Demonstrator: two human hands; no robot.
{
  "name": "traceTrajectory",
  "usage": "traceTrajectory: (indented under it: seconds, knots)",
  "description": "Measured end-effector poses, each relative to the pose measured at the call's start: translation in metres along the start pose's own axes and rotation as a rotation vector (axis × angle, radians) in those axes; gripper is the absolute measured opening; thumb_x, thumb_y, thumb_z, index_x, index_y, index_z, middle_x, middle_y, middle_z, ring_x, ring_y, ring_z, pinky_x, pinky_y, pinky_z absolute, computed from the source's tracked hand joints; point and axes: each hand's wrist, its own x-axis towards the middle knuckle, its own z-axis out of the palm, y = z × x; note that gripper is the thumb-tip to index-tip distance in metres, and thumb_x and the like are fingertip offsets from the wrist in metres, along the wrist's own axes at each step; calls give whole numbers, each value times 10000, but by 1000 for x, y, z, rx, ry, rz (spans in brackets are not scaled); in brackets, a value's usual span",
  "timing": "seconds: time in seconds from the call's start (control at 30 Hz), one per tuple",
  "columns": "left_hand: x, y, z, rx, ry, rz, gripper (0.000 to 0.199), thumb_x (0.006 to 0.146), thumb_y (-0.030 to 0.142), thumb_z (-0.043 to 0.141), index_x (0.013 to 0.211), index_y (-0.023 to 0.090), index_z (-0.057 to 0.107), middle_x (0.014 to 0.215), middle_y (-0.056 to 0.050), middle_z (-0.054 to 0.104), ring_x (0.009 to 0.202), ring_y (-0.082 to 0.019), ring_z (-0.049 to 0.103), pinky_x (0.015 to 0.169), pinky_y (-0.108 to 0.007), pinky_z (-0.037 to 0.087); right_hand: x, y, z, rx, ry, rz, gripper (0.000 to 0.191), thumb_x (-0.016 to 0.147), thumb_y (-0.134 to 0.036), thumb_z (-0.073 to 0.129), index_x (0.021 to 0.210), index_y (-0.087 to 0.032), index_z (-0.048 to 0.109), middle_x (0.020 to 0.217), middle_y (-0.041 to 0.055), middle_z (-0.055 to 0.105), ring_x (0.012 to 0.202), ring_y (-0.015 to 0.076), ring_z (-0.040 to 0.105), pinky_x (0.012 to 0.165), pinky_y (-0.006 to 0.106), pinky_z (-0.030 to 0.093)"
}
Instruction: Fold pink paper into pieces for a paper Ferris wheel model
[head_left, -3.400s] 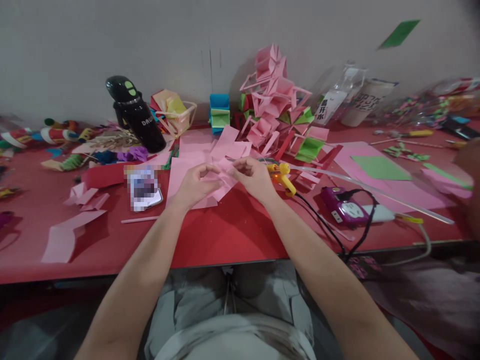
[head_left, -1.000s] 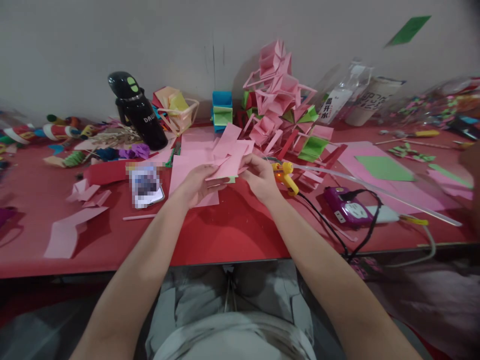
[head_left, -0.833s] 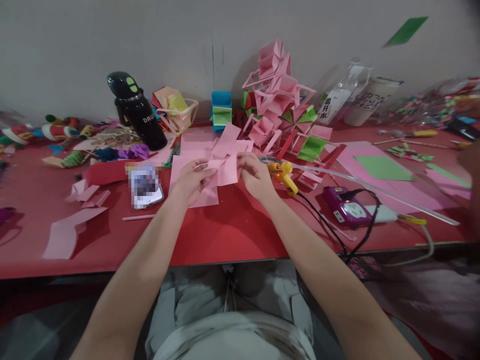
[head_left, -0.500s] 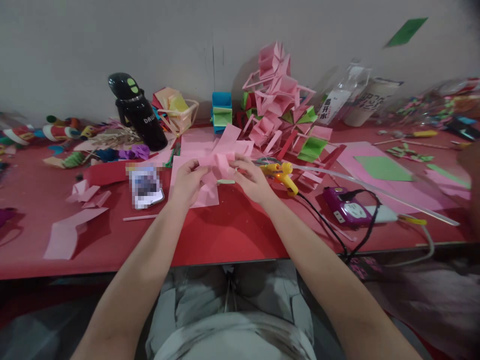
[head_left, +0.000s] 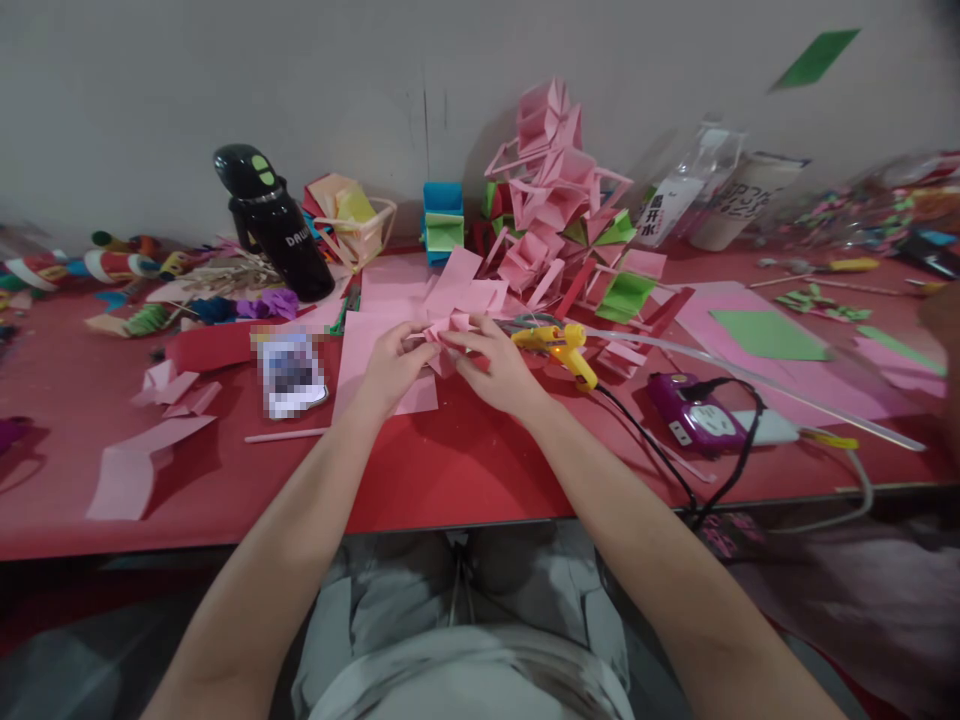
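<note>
Between my two hands is a small folded piece of pink paper, partly covered by the fingers. My left hand pinches its left side with thumb and fingers. On the other side, my right hand has its fingers closed on the right edge. Under and behind the hands lie flat pink sheets on the red table. A yellow glue gun rests just right of my right hand, its clear stick pointing right.
A black bottle and a phone are at left. Tall pink folded paper shapes rise at the back. A purple power socket with black cable sits right, before a clear bottle. A person's arm shows at the far right edge.
Both hands have drawn closer together around the pink paper, which now looks more compact. The small green strip seen under them before is no longer visible.
</note>
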Motion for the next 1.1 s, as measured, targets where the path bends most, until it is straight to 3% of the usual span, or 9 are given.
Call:
traceTrajectory:
  seconds: [0.17, 0.37, 0.5, 0.67, 0.87, 1.0, 1.1]
  knots:
    - [0, 1, 0, 20, 5, -7, 254, 727, 330, 712, 933, 190, 666, 771, -3, 611, 709, -150, 614, 716, -322, 583, -1, -2, -1, -19, -21, -4, 310, 867, -323, 680, 1165, -264, 742, 1401, 140, 523, 1186, 276, 597, 1060, 489, 473]
    - [1, -1, -1, 3, -6, -6, 196, 709, 221, 654, 901, 187, 679, 700, 10, 582, 701, -150, 611, 731, -330, 587, 0, 2, -2, -92, -38, -78, 393, 821, -107, 606, 1154, -265, 742, 1427, 120, 517, 1353, 293, 493, 1110, 491, 435]
    - [-1, 0, 0, -35, 1, -1, 179, 688, 212, 690, 861, 170, 683, 711, 14, 619, 682, -132, 627, 811, -358, 593, 1, 2, -3, -153, -25, -108, 433, 796, -62, 583, 1135, -275, 747, 1396, 97, 545, 1308, 286, 521, 1083, 490, 455]
    - [1, -2, 0, -36, 24, -13, 198, 689, 245, 721, 860, 155, 676, 804, -23, 692, 745, -166, 684, 828, -377, 596, 1, -3, -2, -225, -33, -147, 390, 793, -76, 593, 1090, -261, 764, 1371, 99, 571, 1285, 301, 529, 1072, 514, 453]
    - [1, 3, -3, -7, 46, -112, 220, 697, 132, 682, 916, 131, 671, 745, -42, 714, 697, -188, 716, 805, -384, 608, 1, -6, -4, -240, -28, -145, 422, 778, -70, 601, 1118, -268, 754, 1387, 92, 559, 1312, 315, 501, 1095, 534, 425]
    - [0, 8, -6, 13, -6, -197, 281, 699, 124, 731, 973, 119, 669, 798, -59, 734, 664, -172, 708, 816, -385, 611, 2, -1, -7, -177, 1, -146, 359, 830, -102, 583, 1099, -275, 747, 1368, 93, 559, 1306, 290, 514, 1093, 521, 432]
    - [-1, 11, -8, 5, -37, -245, 199, 707, 116, 737, 889, 121, 659, 753, -46, 713, 642, -165, 705, 816, -372, 611, 2, 4, -8, -105, 22, -147, 280, 888, -163, 575, 1085, -273, 742, 1338, 101, 567, 1292, 271, 534, 1078, 499, 455]
